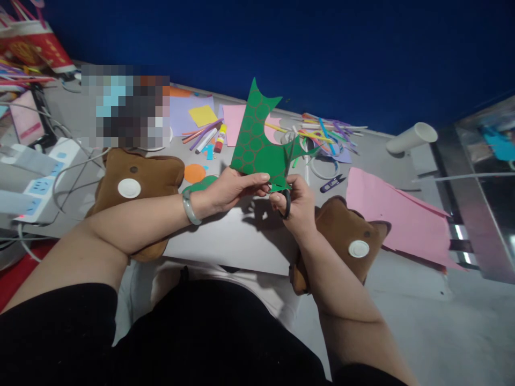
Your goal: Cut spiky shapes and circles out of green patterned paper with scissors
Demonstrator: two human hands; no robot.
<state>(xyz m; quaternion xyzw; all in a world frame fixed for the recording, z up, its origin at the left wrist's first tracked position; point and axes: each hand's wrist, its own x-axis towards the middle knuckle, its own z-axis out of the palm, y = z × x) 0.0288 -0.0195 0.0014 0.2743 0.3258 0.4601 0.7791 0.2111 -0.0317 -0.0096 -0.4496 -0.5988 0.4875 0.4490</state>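
My left hand [241,187] pinches the lower edge of a sheet of green paper [257,139], held up above the table. Circles are drawn across the sheet, and its right side has curved cut-outs with pointed tips. In my right hand [298,206] is a pair of scissors [287,203] with dark handles, my fingers closed round the loops. Their blades point up and away at the sheet's right part; how far apart the blades stand is hard to make out. Cut green paper [201,184] lies on the table beside my left wrist.
Brown plush cushions [155,174] lie under both forearms. Behind the sheet are a glue stick [220,138], pens, coloured paper and a tape roll [324,167]. Small snips [333,183] and pink paper [394,214] lie right, below a white tube [412,138]. A power strip [48,182] with cables stands left.
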